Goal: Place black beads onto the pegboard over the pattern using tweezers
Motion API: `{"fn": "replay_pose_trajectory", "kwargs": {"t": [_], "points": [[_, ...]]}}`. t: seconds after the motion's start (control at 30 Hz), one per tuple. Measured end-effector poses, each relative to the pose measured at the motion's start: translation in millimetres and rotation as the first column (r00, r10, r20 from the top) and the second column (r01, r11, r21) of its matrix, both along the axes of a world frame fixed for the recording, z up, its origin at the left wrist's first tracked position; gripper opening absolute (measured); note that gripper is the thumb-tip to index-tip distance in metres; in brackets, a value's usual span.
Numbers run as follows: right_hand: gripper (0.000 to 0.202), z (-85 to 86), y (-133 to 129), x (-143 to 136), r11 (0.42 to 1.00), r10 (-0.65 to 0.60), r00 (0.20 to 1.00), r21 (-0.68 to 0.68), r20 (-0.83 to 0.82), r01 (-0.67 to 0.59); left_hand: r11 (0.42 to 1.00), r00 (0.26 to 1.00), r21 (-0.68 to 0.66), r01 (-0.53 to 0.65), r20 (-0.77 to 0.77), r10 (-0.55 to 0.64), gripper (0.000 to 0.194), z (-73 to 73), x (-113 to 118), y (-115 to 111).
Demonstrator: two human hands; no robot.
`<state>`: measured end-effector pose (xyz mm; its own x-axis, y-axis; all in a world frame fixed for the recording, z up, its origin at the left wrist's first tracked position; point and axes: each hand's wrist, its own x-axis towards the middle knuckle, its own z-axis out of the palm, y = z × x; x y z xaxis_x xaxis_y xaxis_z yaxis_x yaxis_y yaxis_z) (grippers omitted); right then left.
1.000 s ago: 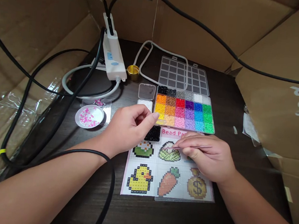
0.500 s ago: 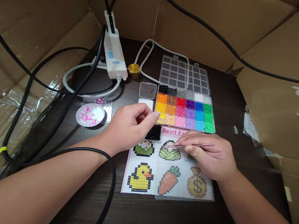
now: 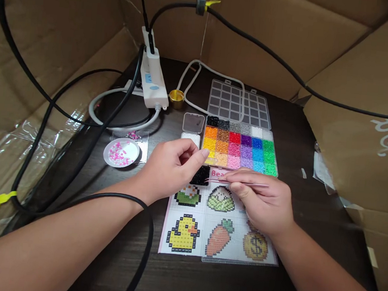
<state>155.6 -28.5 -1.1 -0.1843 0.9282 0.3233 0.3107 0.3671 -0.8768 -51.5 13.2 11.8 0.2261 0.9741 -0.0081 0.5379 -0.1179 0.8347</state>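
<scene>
My right hand (image 3: 267, 199) grips pink tweezers (image 3: 245, 183), whose tips point left over the black beads (image 3: 200, 175) in a small box. Those tips reach the box's right edge; whether they pinch a bead is too small to tell. Just above this box is my left hand (image 3: 177, 164), fingers curled and thumb pressed forward. A clear edge shows by the thumb, but what the hand holds is hidden. Below lies a printed bead pattern sheet (image 3: 181, 253) with a clear pegboard (image 3: 238, 261) over its right part. A rice-ball picture (image 3: 221, 200) on it has a dark outline.
Behind the hands lies a sorted bead case (image 3: 246, 141) with its clear lid (image 3: 240, 102) folded back. A small box of white beads (image 3: 190, 139) stands left of it. Further left are a dish (image 3: 121, 152) of pink and white beads, a power strip (image 3: 154, 87) and black cables (image 3: 146, 250).
The tweezers in my right hand have moved up from the rice-ball picture to the black bead box. My left hand keeps its place by the box. The camera view has shifted slightly.
</scene>
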Motion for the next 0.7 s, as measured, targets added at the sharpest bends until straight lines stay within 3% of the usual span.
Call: {"fn": "replay_pose_trajectory", "kwargs": {"t": [0.7], "points": [[0.015, 0.0, -0.9, 1.8, 0.997, 0.039, 0.999, -0.064, -0.01, -0.04, 1.0, 1.0, 0.026, 0.003, 0.005, -0.004, 0.038, -0.1, -0.3, 0.5]]}}
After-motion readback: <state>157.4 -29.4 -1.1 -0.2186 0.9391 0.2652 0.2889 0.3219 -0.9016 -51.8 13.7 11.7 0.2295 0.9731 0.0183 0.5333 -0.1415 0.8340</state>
